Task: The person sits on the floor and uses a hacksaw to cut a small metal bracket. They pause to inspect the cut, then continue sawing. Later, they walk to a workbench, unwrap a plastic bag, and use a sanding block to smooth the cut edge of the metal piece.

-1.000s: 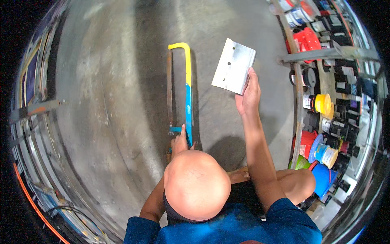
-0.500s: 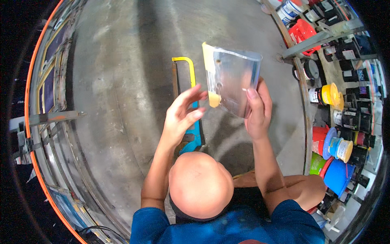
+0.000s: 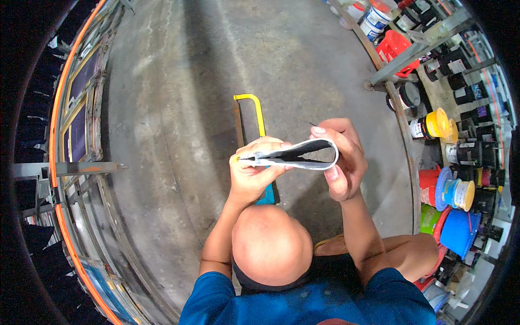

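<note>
My left hand (image 3: 252, 176) grips the narrow left end of a silvery metal piece (image 3: 292, 162), seen end-on as a hollow teardrop-shaped loop. My right hand (image 3: 346, 160) holds its rounded right end, thumb and fingers on either side. A trace of yellow shows at the piece's left end. Beneath my hands a hacksaw (image 3: 257, 114) with a yellow and blue frame lies on the concrete floor, partly hidden by my left hand and my raised bare knee (image 3: 271, 244).
To my right, shelving with a metal bar (image 3: 417, 49) holds several tubs, including a red container (image 3: 396, 51), yellow pails (image 3: 436, 123) and a blue bucket (image 3: 459, 233). To my left stand stacked framed panels (image 3: 81, 124) with a metal bar (image 3: 92, 168) jutting out over the concrete floor (image 3: 157, 135).
My left hand left the hacksaw, rose and now grips the piece. Both hands have turned the piece from face-on to end-on, and my right hand has moved down slightly.
</note>
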`<state>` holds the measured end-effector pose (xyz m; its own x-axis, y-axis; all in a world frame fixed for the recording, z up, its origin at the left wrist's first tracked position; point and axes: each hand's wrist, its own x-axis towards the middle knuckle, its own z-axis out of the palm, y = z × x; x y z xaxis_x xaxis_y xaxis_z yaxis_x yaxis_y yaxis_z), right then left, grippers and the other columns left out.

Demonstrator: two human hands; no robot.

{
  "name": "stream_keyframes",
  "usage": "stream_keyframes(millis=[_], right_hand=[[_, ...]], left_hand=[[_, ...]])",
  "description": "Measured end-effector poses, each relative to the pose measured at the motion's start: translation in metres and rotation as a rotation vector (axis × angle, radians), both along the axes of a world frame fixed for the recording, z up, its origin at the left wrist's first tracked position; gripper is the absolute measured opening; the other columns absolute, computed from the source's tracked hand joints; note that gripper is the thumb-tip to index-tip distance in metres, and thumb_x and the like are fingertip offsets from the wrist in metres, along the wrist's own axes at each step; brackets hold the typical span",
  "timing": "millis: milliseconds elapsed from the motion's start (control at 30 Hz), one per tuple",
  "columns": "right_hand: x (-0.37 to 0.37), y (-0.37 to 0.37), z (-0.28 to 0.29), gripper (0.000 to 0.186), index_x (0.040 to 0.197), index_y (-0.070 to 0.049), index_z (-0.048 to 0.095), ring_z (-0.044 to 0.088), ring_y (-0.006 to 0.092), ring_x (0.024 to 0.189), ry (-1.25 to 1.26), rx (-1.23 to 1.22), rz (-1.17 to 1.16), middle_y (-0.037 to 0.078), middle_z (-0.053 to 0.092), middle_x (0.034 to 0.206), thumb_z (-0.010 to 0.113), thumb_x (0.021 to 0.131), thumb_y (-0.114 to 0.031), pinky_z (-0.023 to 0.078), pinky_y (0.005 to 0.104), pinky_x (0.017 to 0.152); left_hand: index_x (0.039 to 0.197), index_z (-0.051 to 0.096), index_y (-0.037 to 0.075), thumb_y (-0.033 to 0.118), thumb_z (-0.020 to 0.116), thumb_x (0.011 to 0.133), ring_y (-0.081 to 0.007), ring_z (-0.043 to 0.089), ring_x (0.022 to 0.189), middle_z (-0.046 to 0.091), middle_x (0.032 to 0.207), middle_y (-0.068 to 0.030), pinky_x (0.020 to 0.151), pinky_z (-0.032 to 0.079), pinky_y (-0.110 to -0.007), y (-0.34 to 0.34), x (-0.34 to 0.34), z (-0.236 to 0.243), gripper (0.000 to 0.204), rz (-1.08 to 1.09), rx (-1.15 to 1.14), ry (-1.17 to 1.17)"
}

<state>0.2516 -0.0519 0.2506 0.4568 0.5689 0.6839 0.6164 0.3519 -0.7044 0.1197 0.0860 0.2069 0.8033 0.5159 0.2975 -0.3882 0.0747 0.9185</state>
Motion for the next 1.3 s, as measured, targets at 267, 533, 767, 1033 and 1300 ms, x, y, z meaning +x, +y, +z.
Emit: stream_keyframes(millis=[267, 533, 767, 1033, 1300], right_hand=[[-0.004, 0.003, 0.009, 0.047, 0.114, 0.006, 0.064, 0.061, 0.0281, 0.087, -0.034, -0.013, -0.015, 0.02, 0.063, 0.101, 0.059, 0.078, -0.023, 0.05, 0.0361, 0.076], [-0.012, 0.004, -0.002, 0.043, 0.128, 0.007, 0.052, 0.059, 0.0201, 0.096, 0.357, -0.119, -0.12, 0.015, 0.06, 0.111, 0.056, 0.091, -0.016, 0.048, 0.0329, 0.087], [-0.004, 0.017, 0.002, 0.035, 0.116, -0.001, 0.057, 0.059, 0.0106, 0.099, 0.834, -0.12, 0.091, 0.005, 0.064, 0.109, 0.072, 0.089, -0.018, 0.047, 0.028, 0.09], [-0.011, 0.039, -0.024, 0.029, 0.108, -0.002, 0.059, 0.057, 0.0103, 0.091, 0.989, -0.039, 0.031, 0.003, 0.062, 0.101, 0.073, 0.088, -0.017, 0.047, 0.027, 0.08], [-0.026, 0.048, -0.02, 0.034, 0.103, -0.002, 0.065, 0.062, 0.0178, 0.085, 0.128, -0.015, -0.36, 0.009, 0.065, 0.098, 0.081, 0.073, -0.002, 0.051, 0.0296, 0.073]], left_hand=[[0.097, 0.07, -0.008, -0.014, 0.074, 0.074, -0.0195, 0.066, 0.091, 0.068, 0.101, -0.0147, 0.079, 0.055, -0.03, -0.005, -0.005, 0.004, 0.024, -0.05, -0.163, 0.022], [0.098, 0.069, -0.006, -0.009, 0.075, 0.076, -0.0156, 0.063, 0.095, 0.066, 0.102, -0.0099, 0.086, 0.05, -0.031, -0.004, -0.006, 0.006, 0.023, 0.042, -0.128, 0.007], [0.097, 0.067, -0.006, 0.007, 0.074, 0.083, -0.008, 0.043, 0.071, 0.047, 0.079, -0.0005, 0.06, 0.033, -0.023, 0.0, 0.011, 0.023, 0.02, 0.18, 0.158, 0.14], [0.1, 0.067, -0.007, 0.0, 0.07, 0.085, -0.0075, 0.044, 0.074, 0.049, 0.082, 0.0002, 0.065, 0.036, -0.021, -0.007, 0.009, 0.028, 0.017, 0.354, 0.207, 0.2], [0.105, 0.068, -0.007, -0.005, 0.073, 0.081, -0.0084, 0.049, 0.074, 0.054, 0.083, -0.0022, 0.062, 0.039, -0.022, -0.002, 0.007, 0.025, 0.025, 0.575, 0.402, 0.134]])
